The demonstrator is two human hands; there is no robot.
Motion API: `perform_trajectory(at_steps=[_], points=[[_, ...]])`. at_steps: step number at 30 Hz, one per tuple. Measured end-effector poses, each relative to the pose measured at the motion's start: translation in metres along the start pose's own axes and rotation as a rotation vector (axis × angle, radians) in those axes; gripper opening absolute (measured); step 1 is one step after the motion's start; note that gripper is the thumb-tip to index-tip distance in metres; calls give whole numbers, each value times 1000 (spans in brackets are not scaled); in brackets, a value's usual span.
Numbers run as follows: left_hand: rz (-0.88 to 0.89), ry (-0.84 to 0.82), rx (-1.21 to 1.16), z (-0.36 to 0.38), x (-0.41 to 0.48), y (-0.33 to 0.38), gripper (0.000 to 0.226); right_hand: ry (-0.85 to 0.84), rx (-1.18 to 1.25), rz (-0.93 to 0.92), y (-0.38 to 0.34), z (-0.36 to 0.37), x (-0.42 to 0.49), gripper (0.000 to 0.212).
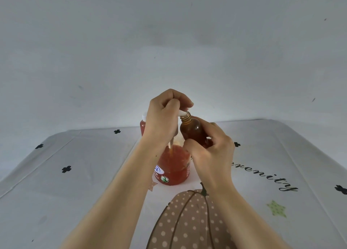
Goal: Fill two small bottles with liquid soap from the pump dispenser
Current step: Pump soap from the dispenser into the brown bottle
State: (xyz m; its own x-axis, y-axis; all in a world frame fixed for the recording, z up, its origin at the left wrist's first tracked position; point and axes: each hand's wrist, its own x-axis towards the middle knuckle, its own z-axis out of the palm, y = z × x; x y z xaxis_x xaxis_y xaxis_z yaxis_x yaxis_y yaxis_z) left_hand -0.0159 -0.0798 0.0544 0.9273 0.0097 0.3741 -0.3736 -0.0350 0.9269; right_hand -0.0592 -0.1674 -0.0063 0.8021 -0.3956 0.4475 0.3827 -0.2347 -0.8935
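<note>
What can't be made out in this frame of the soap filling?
Head view only.
1. pump head: the left hand covers it; only its white nozzle tip shows.
2. red bottle behind: the left hand hides all but one edge and white cap.
3. amber bottle: fill level unclear through dark wall; right hand covers its base.
4. soap dispenser label: too small to read.

Home: table's pumpkin-print tablecloth (75, 183)

The pump dispenser (171, 166) stands on the bench (75, 183) before me, a small bottle (193, 132) at its spout (181, 113) on the right, perhaps a second bottle (143, 125) behind it, left.
</note>
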Motion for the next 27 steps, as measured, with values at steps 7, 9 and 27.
perform_trajectory(at_steps=[7,9,27], points=[[3,-65,95,-4,1,-10,41,-1,14,62,0,0,-1,40],[-20,-76,111,-5,0,-13,39,-7,4,75,0,-1,-2,40],[-104,-51,107,-9,7,-1,30,-136,97,114,-5,-11,2,42]])
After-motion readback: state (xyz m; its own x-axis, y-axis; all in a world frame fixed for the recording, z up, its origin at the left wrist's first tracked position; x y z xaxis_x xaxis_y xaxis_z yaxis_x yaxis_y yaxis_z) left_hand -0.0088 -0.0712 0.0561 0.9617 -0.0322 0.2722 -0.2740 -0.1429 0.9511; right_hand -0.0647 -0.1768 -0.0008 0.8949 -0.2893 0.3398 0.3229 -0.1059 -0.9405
